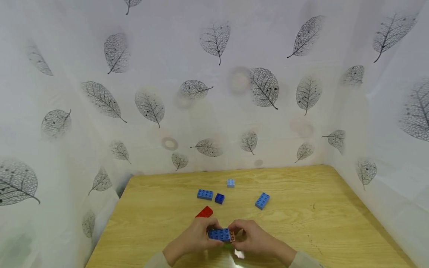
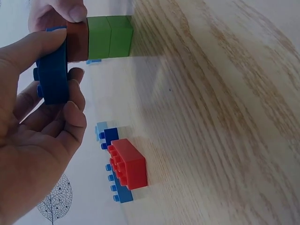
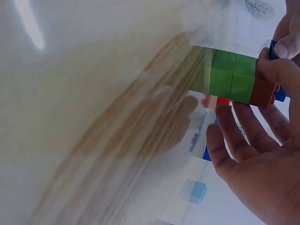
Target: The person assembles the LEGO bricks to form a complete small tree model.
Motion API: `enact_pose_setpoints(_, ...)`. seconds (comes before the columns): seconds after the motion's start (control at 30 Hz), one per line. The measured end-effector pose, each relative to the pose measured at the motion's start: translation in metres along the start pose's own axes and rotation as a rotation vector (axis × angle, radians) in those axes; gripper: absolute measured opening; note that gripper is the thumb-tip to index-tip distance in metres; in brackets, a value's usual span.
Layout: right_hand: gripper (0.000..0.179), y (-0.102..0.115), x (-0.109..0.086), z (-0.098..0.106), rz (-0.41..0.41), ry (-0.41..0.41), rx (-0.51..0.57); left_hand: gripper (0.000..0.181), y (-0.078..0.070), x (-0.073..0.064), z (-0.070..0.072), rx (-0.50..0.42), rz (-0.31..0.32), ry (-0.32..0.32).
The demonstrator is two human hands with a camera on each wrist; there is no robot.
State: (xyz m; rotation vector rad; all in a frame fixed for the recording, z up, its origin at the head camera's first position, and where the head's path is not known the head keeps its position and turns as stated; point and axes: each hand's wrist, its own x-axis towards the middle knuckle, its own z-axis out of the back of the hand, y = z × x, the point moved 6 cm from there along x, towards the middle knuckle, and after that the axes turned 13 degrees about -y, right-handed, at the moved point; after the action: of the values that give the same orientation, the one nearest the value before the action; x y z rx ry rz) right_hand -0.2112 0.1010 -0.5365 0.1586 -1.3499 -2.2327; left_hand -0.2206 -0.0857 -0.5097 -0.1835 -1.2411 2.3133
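Note:
My left hand [image 1: 197, 235] pinches a long blue building brick [image 1: 219, 234], studs facing up, between thumb and fingers. The blue brick lies across the top of a small stack and sticks out to the left. Uppermost in that stack is a reddish-brown brick [image 3: 263, 86], with some studs showing right of the blue one. Under it are two green bricks [image 2: 110, 37], the lower one standing on the table. My right hand [image 1: 256, 238] holds the brown brick between thumb and fingers. Whether the blue brick is fully pressed down I cannot tell.
Just beyond my left hand lies a red brick [image 1: 205, 212]. Farther back are a blue brick [image 1: 205, 194], a small dark blue brick [image 1: 219, 198] and a light blue brick [image 1: 230, 183]. Another blue brick [image 1: 262, 200] lies to the right. A leaf-patterned curtain [image 1: 214, 111] surrounds the wooden table [image 1: 301, 208].

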Motion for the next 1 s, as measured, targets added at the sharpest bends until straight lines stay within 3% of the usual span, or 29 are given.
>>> enact_pose_setpoints(0.2,0.031,0.008,0.002,-0.001,0.07,-0.036,-0.031,0.024,-0.001,0.003,0.0,0.028,-0.017,0.022)
enact_pose_setpoints(0.4,0.026,0.009,0.002,-0.002,0.062,-0.049,-0.046,0.027,0.004,0.0,-0.002,0.025,0.015,0.009)
enact_pose_setpoints(0.7,0.033,0.005,0.003,0.0,0.025,-0.015,-0.027,0.031,0.01,-0.005,-0.008,-0.088,0.014,-0.044)
enact_pose_setpoints(0.83,0.038,0.003,0.001,0.014,0.007,-0.015,-0.022,0.028,0.008,-0.006,-0.008,-0.128,0.015,-0.044)
enact_pose_setpoints(1.0,0.033,-0.001,0.004,0.044,0.034,-0.112,-0.093,0.029,0.006,-0.007,-0.008,-0.128,0.015,-0.047)
